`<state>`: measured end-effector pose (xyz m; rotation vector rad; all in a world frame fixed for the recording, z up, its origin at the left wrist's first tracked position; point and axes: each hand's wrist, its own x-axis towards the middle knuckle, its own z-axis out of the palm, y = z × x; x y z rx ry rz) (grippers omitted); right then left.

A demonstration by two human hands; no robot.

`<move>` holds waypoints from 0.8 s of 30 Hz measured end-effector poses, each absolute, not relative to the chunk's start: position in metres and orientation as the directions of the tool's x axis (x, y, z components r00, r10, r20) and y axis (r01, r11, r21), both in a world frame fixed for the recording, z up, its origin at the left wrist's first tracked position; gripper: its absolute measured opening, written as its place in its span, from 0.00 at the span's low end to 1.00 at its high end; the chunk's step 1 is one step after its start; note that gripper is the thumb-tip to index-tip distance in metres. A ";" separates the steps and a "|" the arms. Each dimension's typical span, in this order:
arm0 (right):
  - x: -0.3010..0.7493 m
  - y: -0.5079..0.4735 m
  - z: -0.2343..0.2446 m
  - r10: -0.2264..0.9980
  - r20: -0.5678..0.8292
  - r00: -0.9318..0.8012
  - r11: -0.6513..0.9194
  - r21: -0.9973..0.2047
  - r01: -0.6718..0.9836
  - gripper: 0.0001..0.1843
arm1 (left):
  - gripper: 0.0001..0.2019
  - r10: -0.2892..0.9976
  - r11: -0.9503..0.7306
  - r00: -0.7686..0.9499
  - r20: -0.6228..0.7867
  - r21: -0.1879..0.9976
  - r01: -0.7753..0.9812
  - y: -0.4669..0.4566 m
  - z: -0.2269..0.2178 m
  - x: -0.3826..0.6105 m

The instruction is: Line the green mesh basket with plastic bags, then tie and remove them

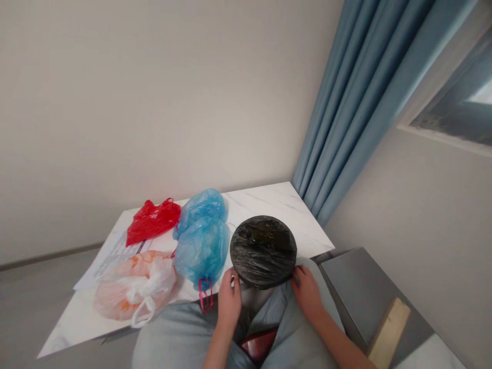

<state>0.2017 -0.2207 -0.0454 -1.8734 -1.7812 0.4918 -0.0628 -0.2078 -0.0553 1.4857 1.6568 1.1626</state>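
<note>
Both my hands grip a round, flat object wrapped in black plastic film, held at its lower edge just above my lap. My left hand pinches the lower left rim, and my right hand holds the lower right rim. Left of my left hand lies a bulging blue plastic bag with a red loop at its near end. A second blue bag sits behind it. Farther left are a red plastic bag and a white bag with orange contents.
The bags lie on a white marble-pattern table, with printed paper under them at the left. A dark red object rests in my grey-clad lap. A grey surface with a wooden strip stands right; blue curtains hang behind.
</note>
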 end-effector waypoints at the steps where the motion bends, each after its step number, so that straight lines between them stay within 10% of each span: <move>1: 0.203 -0.219 -0.046 0.993 0.076 0.092 -0.032 -0.570 0.821 0.14 | 0.15 0.980 -0.010 -0.172 0.098 0.893 0.450 -0.207 -0.059 -0.063; 12: 0.215 -0.216 -0.049 0.990 0.070 0.125 -0.077 -0.477 0.875 0.16 | 0.11 0.963 0.171 -0.268 0.012 0.745 0.645 -0.205 -0.069 -0.076; 16: 0.222 -0.219 -0.029 0.948 0.223 0.226 -0.043 -0.617 0.786 0.20 | 0.12 0.909 0.054 -0.341 0.239 0.744 0.666 -0.209 -0.034 -0.081; 20: 0.214 -0.209 0.015 0.912 0.343 0.224 0.107 -0.727 0.678 0.14 | 0.13 0.899 -0.247 -0.082 0.431 0.651 0.717 -0.199 0.027 -0.070; 24: 0.182 -0.167 0.037 0.978 0.205 0.048 0.165 -0.889 0.427 0.14 | 0.16 0.892 -0.451 0.342 0.295 0.539 0.711 -0.164 0.063 -0.037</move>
